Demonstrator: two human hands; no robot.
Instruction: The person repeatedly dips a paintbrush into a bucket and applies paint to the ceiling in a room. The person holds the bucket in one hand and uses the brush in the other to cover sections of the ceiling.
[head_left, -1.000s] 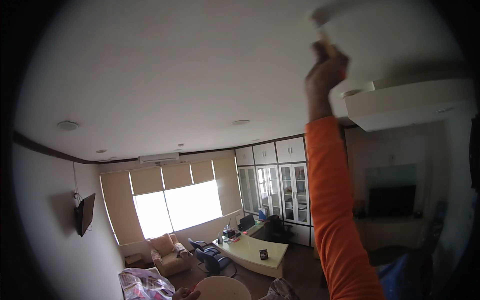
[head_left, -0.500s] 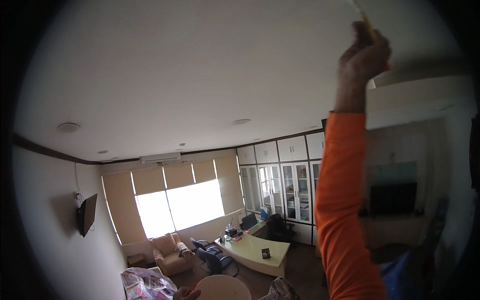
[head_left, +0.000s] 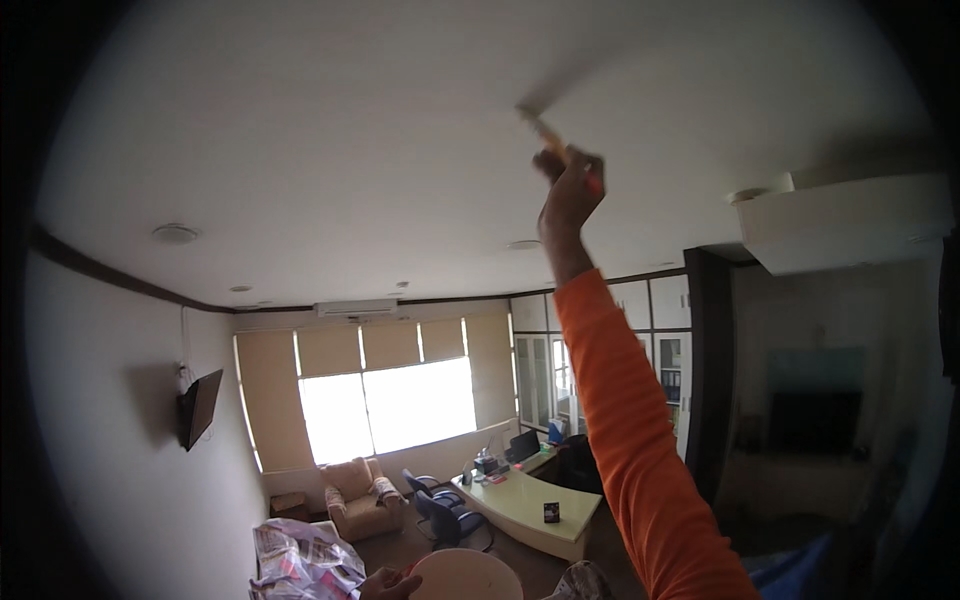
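My right hand (head_left: pixel 574 190), at the end of an orange sleeve, is raised high and closed around the handle of a paintbrush (head_left: pixel 543 133). The bristle end is at the white ceiling (head_left: pixel 330 120), where a dark shadow spreads beside it; whether it touches is blurred. At the lower edge, my left hand (head_left: pixel 388 584) is closed at the reddish left rim of a round cream-coloured tub (head_left: pixel 467 575). Only the upper part of the tub shows, and most of my left fingers are cut off by the picture's edge.
Round fixtures (head_left: pixel 175 234) dot the ceiling, and a boxy ledge (head_left: pixel 850 222) hangs at the right. Below are a desk (head_left: pixel 535 512), blue chairs (head_left: pixel 447 520), an armchair (head_left: pixel 362 498) and a plastic-covered heap (head_left: pixel 300 562). A screen (head_left: pixel 200 408) juts from the left wall.
My right hand has swept left and down in the picture with the paintbrush. The view has shifted, so the room appears further right. My left hand stays at the tub.
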